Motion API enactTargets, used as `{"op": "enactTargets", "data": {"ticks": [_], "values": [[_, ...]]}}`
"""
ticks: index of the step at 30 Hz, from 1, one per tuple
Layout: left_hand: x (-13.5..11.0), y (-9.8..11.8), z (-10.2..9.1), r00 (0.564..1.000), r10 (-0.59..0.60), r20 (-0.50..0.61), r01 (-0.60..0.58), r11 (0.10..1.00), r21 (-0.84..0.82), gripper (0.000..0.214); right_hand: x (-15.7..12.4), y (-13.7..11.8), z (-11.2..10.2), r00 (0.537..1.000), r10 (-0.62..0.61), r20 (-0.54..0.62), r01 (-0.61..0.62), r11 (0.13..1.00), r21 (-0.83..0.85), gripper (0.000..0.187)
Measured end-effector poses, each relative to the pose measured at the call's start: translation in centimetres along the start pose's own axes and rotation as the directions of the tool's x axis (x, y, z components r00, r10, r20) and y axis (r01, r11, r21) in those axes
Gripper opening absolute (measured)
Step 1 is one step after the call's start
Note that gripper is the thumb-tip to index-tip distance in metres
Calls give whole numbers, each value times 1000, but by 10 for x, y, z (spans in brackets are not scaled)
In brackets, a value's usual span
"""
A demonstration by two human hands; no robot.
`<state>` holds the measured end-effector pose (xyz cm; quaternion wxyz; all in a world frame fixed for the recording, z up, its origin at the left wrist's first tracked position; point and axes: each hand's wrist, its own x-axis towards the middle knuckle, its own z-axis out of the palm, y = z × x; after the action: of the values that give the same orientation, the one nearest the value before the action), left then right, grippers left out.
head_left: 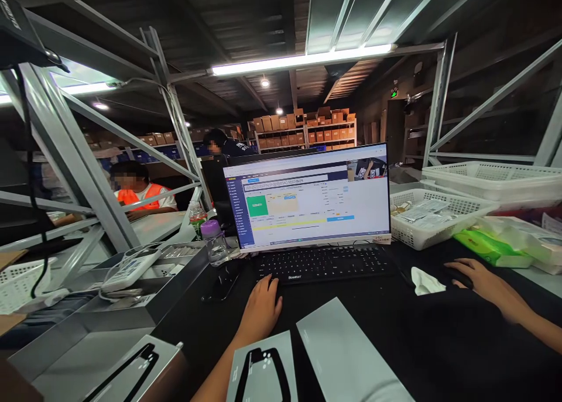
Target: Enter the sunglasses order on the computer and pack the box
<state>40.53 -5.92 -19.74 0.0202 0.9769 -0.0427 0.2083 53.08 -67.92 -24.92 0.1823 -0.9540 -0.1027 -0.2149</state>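
Nearest me, at 6 o'clock, two flat grey boxes lie on the black desk (386, 326) — the printed box (262, 368) with a black outline on its lid, and just beside it at its 3 o'clock a plain grey lid (346, 355). My left hand (262, 308) rests palm down just past the printed box, its fingers loosely together, the fingertips touching the keyboard (322, 263) at its near left corner; it grips nothing. My right hand (478, 280) lies at 3 o'clock, curved over a dark mouse (456, 276) that I can barely make out — whether it clamps it I cannot tell. A crumpled white tissue (425, 282) sits just left of that hand. Between my hands the desk is bare black surface, the widest open room I have.

At 9 o'clock a grey metal tray (144, 296) crowds the desk's left edge. At 12 o'clock the monitor (307, 197) stands directly behind the keyboard, a purple-capped bottle (215, 241) by its left edge. White baskets (443, 217) close off 2 o'clock.
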Motion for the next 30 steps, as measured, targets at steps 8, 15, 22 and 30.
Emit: {"op": "enactTargets", "data": {"ticks": [8,15,22,30], "values": [[0,3,-2,999,-20,27,20,1000,14,45,4,5,5,1000,-7,-8,6,999,-32,60],[0,0,-1,1000,-8,18,8,1000,9,44,2,1,3,999,20,-31,-21,998,-52,59],[1,0,1,1000,-11,10,11,1000,19,43,4,0,2,999,25,-30,-26,998,-50,57],[0,0,0,1000,-1,16,0,1000,27,44,6,1,5,999,22,-40,-24,999,-49,55]]}}
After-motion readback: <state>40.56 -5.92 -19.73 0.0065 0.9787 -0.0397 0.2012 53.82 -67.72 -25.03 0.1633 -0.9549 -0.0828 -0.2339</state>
